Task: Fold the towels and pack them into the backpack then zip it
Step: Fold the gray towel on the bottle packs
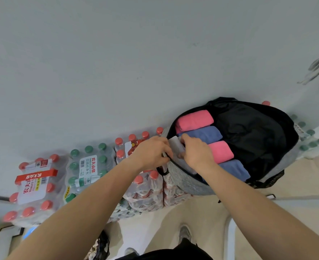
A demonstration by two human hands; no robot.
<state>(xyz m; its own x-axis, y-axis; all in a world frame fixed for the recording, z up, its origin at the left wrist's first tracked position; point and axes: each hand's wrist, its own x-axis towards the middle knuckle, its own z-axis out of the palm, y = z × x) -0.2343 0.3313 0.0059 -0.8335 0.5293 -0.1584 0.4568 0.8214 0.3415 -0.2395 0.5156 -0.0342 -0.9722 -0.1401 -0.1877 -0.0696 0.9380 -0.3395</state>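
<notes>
**Tucking the pale towel in at the backpack's rim**

The backpack (188, 182) lay on its back on the packs of bottled water (145, 188), its mouth facing up at me and its black-lined flap thrown open away from my hands. That left the whole compartment within reach.

My left hand (153, 152) was curled at the grey rim. I judged it was gripping the rim to hold the mouth wide, though the exact hold was hard to see. My right hand (197, 153), its fingers bent, pinched a pale towel (174, 144) just inside that rim, probably to wedge it into the gap there.

Inside the backpack, four folded towels lay side by side: pink (194, 120), blue (205, 134), pink (221, 152) and blue (233, 168). Each one's long axis ran from the rim towards the flap. The pale towel stood crosswise at their rim ends.
</notes>
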